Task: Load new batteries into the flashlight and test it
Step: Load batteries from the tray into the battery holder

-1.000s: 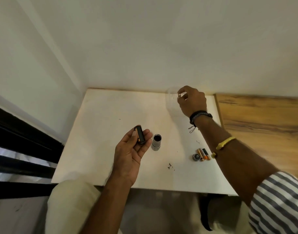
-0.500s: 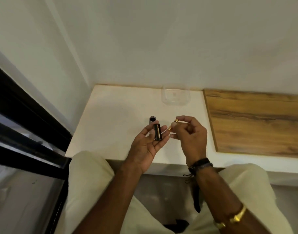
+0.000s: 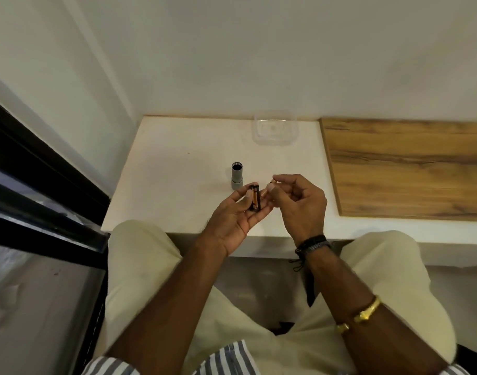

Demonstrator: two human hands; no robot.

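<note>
No legible text, labels or numbers, battery [image 3: 256,200] print seemingly too small to read

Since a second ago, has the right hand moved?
Yes. The right hand has come from the clear container at the table's far edge back toward the person, pinching a battery beside the left hand.

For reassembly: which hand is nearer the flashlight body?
Left. The left hand is just in front of the flashlight body; right hand, pinching a battery, is farther right.

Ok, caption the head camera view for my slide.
Left hand holds the battery holder while the right hand pinches a battery beside it; flashlight body stands on the table.
</note>
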